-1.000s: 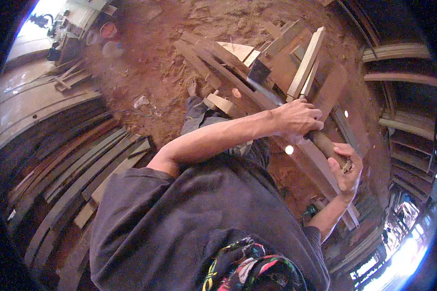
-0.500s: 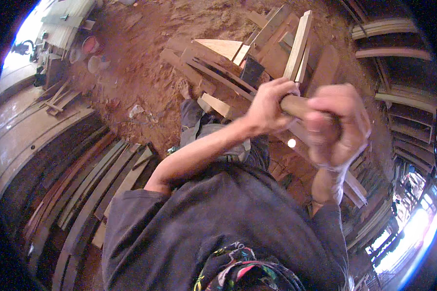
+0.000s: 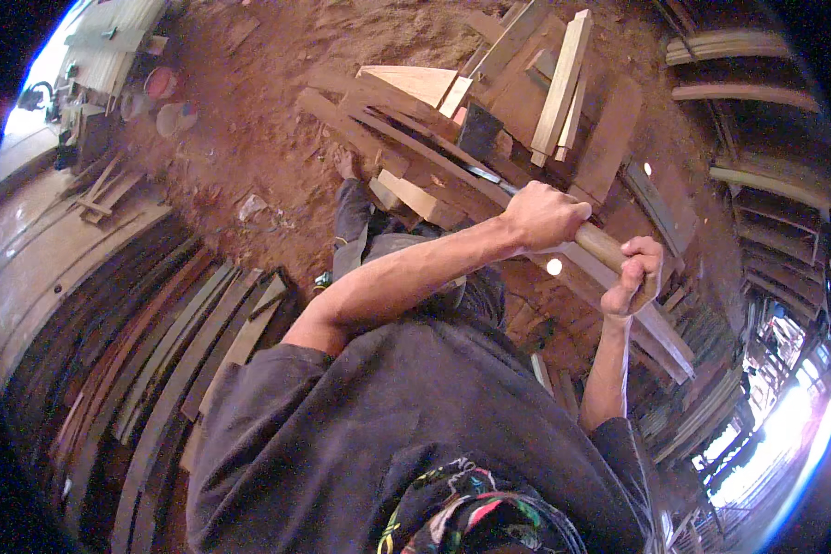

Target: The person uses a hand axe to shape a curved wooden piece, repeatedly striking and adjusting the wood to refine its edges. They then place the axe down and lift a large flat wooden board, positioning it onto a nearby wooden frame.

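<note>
The left hand [image 3: 545,220] is clamping its fingers round a wooden-handled tool [image 3: 600,247] slanting above a beam [image 3: 667,340] at right; the right hand [image 3: 635,279] is wrapping the near end, probably for control.

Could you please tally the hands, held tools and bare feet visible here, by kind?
Hands: 2, the left hand and right hand
Held tools: 1, a wooden-handled tool
Bare feet: 1, a bare foot
Total: 4

A head-worn fisheye looks down from close above the dark shirt [image 3: 406,392].
</note>
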Action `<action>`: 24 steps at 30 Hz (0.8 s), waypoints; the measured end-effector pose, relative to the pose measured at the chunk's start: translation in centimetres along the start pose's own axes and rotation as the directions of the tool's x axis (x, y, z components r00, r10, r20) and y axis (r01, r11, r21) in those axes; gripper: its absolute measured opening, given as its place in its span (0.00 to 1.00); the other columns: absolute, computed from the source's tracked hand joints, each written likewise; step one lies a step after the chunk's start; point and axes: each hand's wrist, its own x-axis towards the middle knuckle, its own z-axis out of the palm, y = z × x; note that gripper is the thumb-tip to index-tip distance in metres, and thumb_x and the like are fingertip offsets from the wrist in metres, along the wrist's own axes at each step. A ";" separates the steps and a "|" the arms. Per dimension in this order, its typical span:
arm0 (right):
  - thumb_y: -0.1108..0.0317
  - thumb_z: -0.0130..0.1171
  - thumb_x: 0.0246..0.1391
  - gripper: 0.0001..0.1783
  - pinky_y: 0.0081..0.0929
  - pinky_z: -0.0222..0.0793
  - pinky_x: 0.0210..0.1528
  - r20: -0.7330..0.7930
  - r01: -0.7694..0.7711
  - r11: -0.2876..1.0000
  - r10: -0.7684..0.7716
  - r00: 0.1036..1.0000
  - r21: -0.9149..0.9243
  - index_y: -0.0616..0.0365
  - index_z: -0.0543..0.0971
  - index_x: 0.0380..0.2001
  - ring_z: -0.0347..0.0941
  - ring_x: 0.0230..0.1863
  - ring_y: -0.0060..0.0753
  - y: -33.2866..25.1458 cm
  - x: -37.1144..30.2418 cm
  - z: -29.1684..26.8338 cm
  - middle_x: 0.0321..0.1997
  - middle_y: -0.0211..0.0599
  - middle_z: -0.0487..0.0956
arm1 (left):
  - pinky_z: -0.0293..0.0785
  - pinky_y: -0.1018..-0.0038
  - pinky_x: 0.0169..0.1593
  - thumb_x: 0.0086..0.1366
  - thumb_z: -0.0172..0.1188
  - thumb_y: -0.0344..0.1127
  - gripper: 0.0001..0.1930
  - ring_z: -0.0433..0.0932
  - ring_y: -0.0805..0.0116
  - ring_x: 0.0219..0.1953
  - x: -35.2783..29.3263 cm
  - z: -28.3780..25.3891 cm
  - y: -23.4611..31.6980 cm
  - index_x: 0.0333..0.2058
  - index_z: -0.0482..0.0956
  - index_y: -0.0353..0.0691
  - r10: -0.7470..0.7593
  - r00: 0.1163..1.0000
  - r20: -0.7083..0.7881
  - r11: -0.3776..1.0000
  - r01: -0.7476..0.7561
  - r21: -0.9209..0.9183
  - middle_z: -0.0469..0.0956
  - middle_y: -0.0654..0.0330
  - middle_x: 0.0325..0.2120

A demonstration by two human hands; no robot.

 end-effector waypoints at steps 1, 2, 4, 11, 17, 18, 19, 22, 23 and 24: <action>0.67 0.51 0.60 0.08 0.34 0.66 0.48 0.090 -0.057 0.998 0.058 0.994 -0.010 0.59 0.71 0.29 0.69 0.40 0.36 -0.4 -0.5 -0.8 0.39 0.44 0.75 | 0.79 0.56 0.33 0.50 0.64 0.37 0.08 0.84 0.53 0.29 -0.3 0.0 -0.2 0.31 0.78 0.46 0.008 1.000 -0.025 1.000 -0.009 -0.019 0.82 0.59 0.26; 0.67 0.52 0.60 0.08 0.36 0.67 0.47 0.137 -0.103 0.993 0.110 0.984 -0.058 0.59 0.71 0.30 0.71 0.40 0.38 -1.8 0.3 -0.7 0.39 0.45 0.76 | 0.79 0.56 0.33 0.50 0.65 0.37 0.09 0.83 0.52 0.30 -0.9 -0.1 -0.3 0.31 0.78 0.46 0.013 0.999 -0.041 0.999 -0.015 -0.033 0.82 0.59 0.26; 0.66 0.54 0.60 0.08 0.40 0.70 0.45 0.217 -0.185 0.972 0.214 0.952 -0.143 0.59 0.71 0.31 0.74 0.40 0.41 -5.9 3.2 0.2 0.38 0.46 0.77 | 0.79 0.57 0.34 0.47 0.66 0.37 0.11 0.83 0.53 0.32 -1.2 -1.1 -0.2 0.31 0.78 0.46 0.032 0.996 -0.080 0.998 -0.035 -0.044 0.82 0.60 0.27; 0.71 0.60 0.63 0.11 0.28 0.68 0.38 0.014 -0.360 0.909 0.371 0.929 -0.212 0.61 0.72 0.26 0.70 0.30 0.27 1.6 -2.8 2.2 0.28 0.34 0.75 | 0.76 0.61 0.42 0.43 0.71 0.39 0.17 0.82 0.61 0.38 -1.7 2.3 -2.5 0.34 0.78 0.48 0.071 0.992 -0.105 0.990 -0.057 0.125 0.80 0.64 0.29; 0.71 0.64 0.59 0.13 0.32 0.70 0.38 0.049 -0.422 0.894 0.434 0.900 -0.152 0.58 0.70 0.25 0.75 0.32 0.34 2.9 -3.0 3.8 0.29 0.38 0.78 | 0.65 0.61 0.54 0.43 0.72 0.40 0.18 0.74 0.64 0.46 -2.3 0.7 -3.5 0.35 0.79 0.50 0.051 0.997 -0.056 0.944 -0.029 0.329 0.77 0.68 0.35; 0.71 0.64 0.59 0.13 0.32 0.70 0.38 0.068 -0.412 0.899 0.425 0.903 -0.148 0.58 0.70 0.25 0.76 0.33 0.35 2.2 -2.2 3.7 0.30 0.38 0.79 | 0.65 0.61 0.55 0.44 0.71 0.40 0.17 0.73 0.63 0.46 -2.4 0.8 -3.6 0.35 0.79 0.51 0.057 0.996 -0.073 0.947 -0.030 0.320 0.77 0.68 0.35; 0.72 0.65 0.58 0.13 0.31 0.71 0.38 0.057 -0.360 0.920 0.372 0.926 -0.156 0.58 0.70 0.25 0.76 0.33 0.35 1.9 -2.1 3.8 0.31 0.39 0.80 | 0.65 0.61 0.55 0.45 0.70 0.39 0.17 0.73 0.63 0.47 -2.5 1.0 -3.7 0.35 0.79 0.51 0.063 0.994 -0.090 0.950 -0.032 0.311 0.76 0.68 0.36; 0.74 0.66 0.57 0.13 0.30 0.71 0.38 0.007 -0.282 0.950 0.286 0.958 -0.132 0.57 0.70 0.26 0.77 0.34 0.36 2.1 -2.8 4.2 0.32 0.39 0.81 | 0.64 0.60 0.57 0.47 0.67 0.38 0.14 0.72 0.62 0.48 -2.6 1.1 -3.7 0.35 0.79 0.51 0.096 0.991 -0.096 0.934 -0.056 0.354 0.76 0.66 0.38; 0.74 0.67 0.56 0.13 0.30 0.71 0.38 -0.030 -0.306 0.948 0.304 0.952 -0.092 0.57 0.70 0.26 0.77 0.34 0.35 4.1 -4.1 4.4 0.32 0.39 0.81 | 0.64 0.59 0.57 0.48 0.66 0.38 0.13 0.72 0.62 0.48 -2.3 1.2 -3.8 0.35 0.79 0.51 0.116 0.989 -0.092 0.923 -0.073 0.378 0.75 0.65 0.39; 0.75 0.67 0.55 0.13 0.30 0.71 0.38 -0.064 -0.331 0.943 0.328 0.943 -0.047 0.57 0.70 0.26 0.77 0.33 0.35 4.8 -4.6 4.6 0.32 0.39 0.81 | 0.63 0.59 0.57 0.48 0.66 0.38 0.12 0.71 0.61 0.48 -2.4 1.4 -3.7 0.35 0.79 0.51 0.114 0.988 -0.107 0.923 -0.066 0.378 0.75 0.64 0.39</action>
